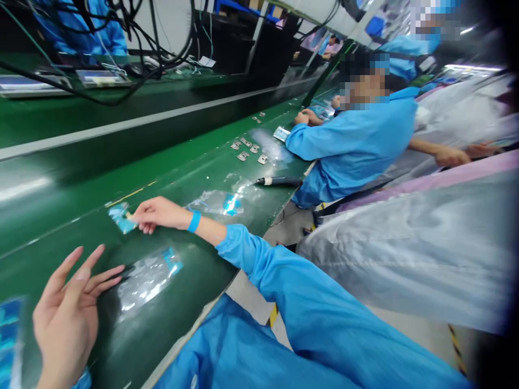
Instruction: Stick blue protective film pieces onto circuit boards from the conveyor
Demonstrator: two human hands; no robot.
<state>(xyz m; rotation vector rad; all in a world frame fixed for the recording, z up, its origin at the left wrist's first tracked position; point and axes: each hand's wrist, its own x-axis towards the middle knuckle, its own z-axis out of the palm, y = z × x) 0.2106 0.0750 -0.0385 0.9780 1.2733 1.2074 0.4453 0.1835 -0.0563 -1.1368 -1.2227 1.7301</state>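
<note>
My right hand (159, 213), with a blue band on its wrist, reaches over the green bench. Its fingertips pinch the edge of a small piece with shiny blue film (120, 217); what lies under the film is hard to make out. My left hand (73, 308) is held above the bench at lower left, fingers spread and nothing in it. Beside it lies a clear plastic sheet (144, 283) with a blue film patch at its far end. Another clear plastic sheet (213, 202) with blue film lies beyond my right forearm.
A dark pen-shaped electric screwdriver (278, 181) lies near the bench edge. Several small metal parts (254, 148) lie farther along. A co-worker in a blue smock (357, 132) sits on the right. Blue-film pieces (10, 340) lie at far left. Black cables (156, 48) hang above.
</note>
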